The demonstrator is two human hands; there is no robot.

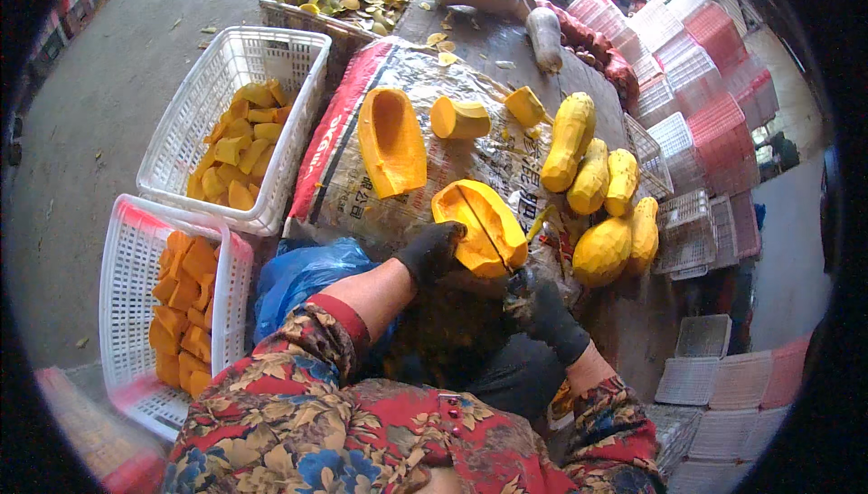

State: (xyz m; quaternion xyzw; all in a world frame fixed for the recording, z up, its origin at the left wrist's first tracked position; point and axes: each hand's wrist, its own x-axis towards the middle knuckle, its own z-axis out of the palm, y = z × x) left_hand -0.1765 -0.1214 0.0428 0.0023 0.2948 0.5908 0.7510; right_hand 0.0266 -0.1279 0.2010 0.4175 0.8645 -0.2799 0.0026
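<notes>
My left hand (432, 250), in a dark glove, grips the left side of a hollowed orange squash piece (504, 223). My gloved right hand (541, 311) holds a knife (488, 243), its long dark blade lying across that piece's hollow. Just beyond are a scooped-out squash half (391, 141), a short cylindrical chunk (459, 118) and a smaller cut piece (524, 105). Several peeled yellow squashes (568, 137) lie to the right on a printed sack (334, 182) spread over the board.
At left stand two white crates (155, 176) (127, 295) of cut squash. Behind are a crate of peelings (339, 1), unpeeled squashes (545, 40) and red net sacks (617, 69). Stacked plastic crates (714, 137) line the right. A blue plastic bag (298, 272) lies beside my left arm.
</notes>
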